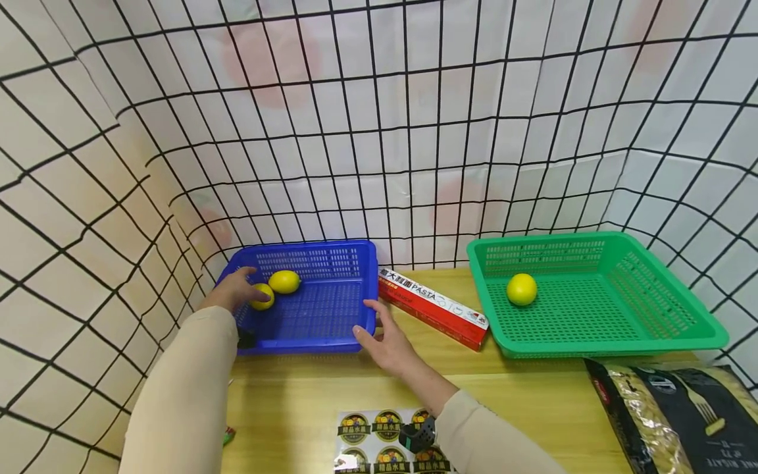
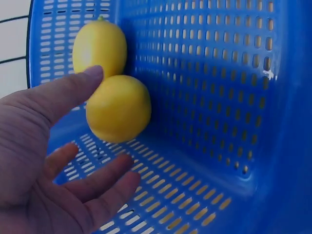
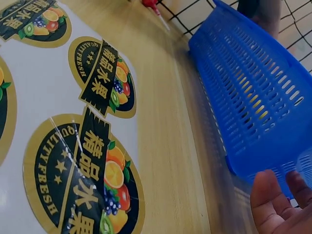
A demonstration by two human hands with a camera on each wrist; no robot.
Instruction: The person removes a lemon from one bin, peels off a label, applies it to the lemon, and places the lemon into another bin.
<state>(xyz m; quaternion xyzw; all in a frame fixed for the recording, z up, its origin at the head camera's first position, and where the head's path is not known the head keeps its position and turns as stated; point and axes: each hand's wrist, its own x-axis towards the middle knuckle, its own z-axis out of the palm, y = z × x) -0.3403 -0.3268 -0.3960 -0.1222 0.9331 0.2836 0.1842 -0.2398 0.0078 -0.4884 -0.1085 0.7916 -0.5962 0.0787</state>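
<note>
- Two lemons lie in the blue basket's [image 1: 331, 309] back left corner, touching: the near lemon [image 1: 262, 296] and the far lemon [image 1: 285, 282].
- The left hand [image 1: 233, 289] reaches into that corner, fingers [image 2: 105, 178] spread and loose; the thumb tip touches the near lemon, nothing grasped.
- The right hand [image 1: 387, 342] rests against the basket's front right corner, fingers relaxed, not curled round the rim.
- A pasta box [image 1: 435, 308] lies between the blue basket and the green basket [image 1: 651, 329], which holds a third lemon [image 1: 522, 289].
- A sticker sheet [image 1: 370, 441] and a dark bag [image 1: 675, 415] lie on the table's [image 1: 284, 401] near edge.
</note>
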